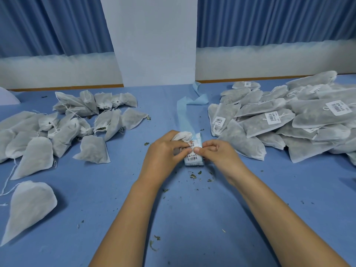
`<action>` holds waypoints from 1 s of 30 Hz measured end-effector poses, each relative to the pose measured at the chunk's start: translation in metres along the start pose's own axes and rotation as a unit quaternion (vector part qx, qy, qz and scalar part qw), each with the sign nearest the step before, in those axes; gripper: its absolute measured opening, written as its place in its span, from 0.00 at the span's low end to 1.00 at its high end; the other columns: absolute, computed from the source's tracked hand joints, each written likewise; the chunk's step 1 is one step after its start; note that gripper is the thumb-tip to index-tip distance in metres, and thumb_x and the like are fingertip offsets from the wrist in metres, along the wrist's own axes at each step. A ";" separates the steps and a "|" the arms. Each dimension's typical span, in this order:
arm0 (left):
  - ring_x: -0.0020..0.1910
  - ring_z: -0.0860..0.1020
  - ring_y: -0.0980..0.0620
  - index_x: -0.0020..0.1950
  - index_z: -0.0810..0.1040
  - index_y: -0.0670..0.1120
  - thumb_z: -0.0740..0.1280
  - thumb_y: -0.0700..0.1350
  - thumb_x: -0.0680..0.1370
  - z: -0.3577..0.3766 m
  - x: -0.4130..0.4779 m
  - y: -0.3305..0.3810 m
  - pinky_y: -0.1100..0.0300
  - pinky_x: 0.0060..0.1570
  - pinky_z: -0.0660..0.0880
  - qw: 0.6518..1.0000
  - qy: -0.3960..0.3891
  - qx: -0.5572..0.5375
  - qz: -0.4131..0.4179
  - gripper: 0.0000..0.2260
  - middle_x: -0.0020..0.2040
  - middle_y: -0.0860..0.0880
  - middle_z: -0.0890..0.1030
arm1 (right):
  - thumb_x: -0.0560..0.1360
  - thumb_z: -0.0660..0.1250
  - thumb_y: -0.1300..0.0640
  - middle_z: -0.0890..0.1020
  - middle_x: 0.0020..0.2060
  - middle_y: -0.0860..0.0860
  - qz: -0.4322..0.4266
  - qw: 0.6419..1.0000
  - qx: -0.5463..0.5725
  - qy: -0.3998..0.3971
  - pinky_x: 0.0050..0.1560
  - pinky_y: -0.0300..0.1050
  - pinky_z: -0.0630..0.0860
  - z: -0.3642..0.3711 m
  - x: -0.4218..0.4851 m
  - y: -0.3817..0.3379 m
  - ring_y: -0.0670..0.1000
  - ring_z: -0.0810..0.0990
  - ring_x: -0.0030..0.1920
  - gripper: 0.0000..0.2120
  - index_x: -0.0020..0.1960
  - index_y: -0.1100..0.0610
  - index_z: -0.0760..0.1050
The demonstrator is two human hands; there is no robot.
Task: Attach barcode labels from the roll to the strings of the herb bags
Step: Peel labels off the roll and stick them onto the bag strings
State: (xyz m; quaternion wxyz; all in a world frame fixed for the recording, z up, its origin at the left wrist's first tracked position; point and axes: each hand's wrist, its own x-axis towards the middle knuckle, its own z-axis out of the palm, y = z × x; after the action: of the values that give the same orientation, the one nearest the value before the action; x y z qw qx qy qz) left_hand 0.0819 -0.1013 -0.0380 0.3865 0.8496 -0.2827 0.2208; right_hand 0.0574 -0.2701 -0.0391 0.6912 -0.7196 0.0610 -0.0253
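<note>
label (192, 145) sits between both thumbs, long axis running away along the backing strip (183, 114); left hand (163, 149) grips a herb bag (182, 135), right hand (217, 151) pinches the label's edge

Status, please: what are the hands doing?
Left hand grips herb bag; right hand pinches barcode label. Label roll beneath. Nothing blocking.
</note>
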 end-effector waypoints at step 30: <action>0.45 0.80 0.69 0.44 0.84 0.52 0.71 0.41 0.76 -0.027 0.000 0.011 0.76 0.45 0.71 0.892 0.232 -0.320 -0.220 0.06 0.42 0.63 0.84 | 0.70 0.75 0.52 0.84 0.31 0.53 0.004 0.994 0.002 0.113 0.30 0.40 0.74 -0.004 0.021 0.000 0.50 0.77 0.27 0.15 0.35 0.62 0.75</action>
State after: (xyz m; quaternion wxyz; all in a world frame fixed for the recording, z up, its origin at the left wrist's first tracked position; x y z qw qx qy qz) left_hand 0.0709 -0.0865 -0.0160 0.7304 0.6454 -0.0464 0.2186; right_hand 0.0773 -0.2765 -0.0394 0.6816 -0.7103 0.1417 -0.1036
